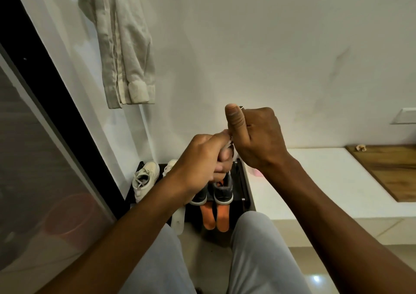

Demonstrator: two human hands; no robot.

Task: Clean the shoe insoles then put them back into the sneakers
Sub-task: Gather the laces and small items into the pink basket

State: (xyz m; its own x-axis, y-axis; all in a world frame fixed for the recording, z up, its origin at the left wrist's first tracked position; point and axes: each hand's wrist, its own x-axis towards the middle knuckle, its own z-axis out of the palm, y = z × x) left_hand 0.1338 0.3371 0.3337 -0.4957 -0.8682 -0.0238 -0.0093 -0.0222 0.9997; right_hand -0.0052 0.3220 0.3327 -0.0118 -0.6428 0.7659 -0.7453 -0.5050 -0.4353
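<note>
Both hands are up at the centre of the frame, knuckle to knuckle. The left hand (202, 156) has its fingers curled in tight and pinches a white scrap (228, 144). The right hand (256, 136) is balled beside it, thumb standing straight up, closed on that same scrap. What the scrap is, a wipe or a tissue or something else, cannot be told, as the fingers cover nearly all of it. A small grey tip (242, 107) pokes out above the right knuckles, and that is unreadable too. Down at lower centre, between the person's knees, the two orange insoles (215, 216) lie flat side by side. They are out of the shoes, and their long axes run up and down the frame toward the person. The dark sneakers (221, 193) stand just above them on the black shoe rack (244, 181). So the insoles sit well below the hands and almost straight under the left one, which looks the nearer for a reach down. The left hand hides the sneakers' toes, and a pair of white sneakers (145, 179) at left is half covered by the forearm.
</note>
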